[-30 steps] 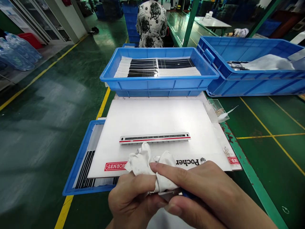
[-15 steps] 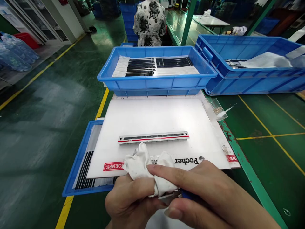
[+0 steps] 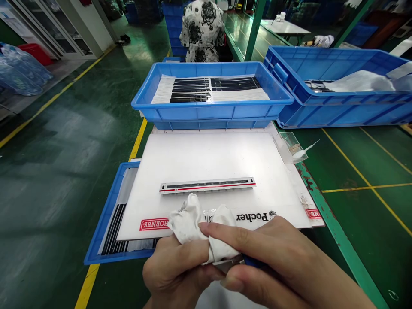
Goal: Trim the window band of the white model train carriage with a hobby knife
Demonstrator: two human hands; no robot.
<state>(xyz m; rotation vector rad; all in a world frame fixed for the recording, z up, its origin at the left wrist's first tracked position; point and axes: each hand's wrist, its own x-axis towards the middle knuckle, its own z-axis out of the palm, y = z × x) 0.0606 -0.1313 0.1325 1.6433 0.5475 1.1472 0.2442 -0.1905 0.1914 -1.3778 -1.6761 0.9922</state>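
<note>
Straight out ahead of the hands, a big white plastic board (image 3: 206,163) dominates the scene, with a chipped green bench edge (image 3: 336,231) running away past the right hand. Beyond the board sits a blue plastic tray (image 3: 212,112) packed with black and white strips. Up to its right is a larger blue crate (image 3: 334,112) holding white sheeting, and farther ahead stands a co-worker in a black-and-white floral top (image 3: 202,30). Left of the hands, a second blue tray (image 3: 107,223) pokes out from under the board, black strips showing inside.

Now the close action: just past the fingertips, a white model-train side panel with a red stripe (image 3: 207,186) lies flat on the board. A small clear plastic box (image 3: 289,148) sits well off to the right, at the board's far corner.

Both hands are pressed together over the board's near edge, the left hand (image 3: 174,268) curled beneath and the right hand (image 3: 273,262) on top, forefinger laid across, pinching a crumpled white cloth (image 3: 189,216). That cloth bunches around a small metal piece (image 3: 227,266) and hides most of it, with a blue handle (image 3: 254,261) showing beside it. The cloth's tuft rises just below the panel and covers part of the printed lettering (image 3: 252,217).
</note>
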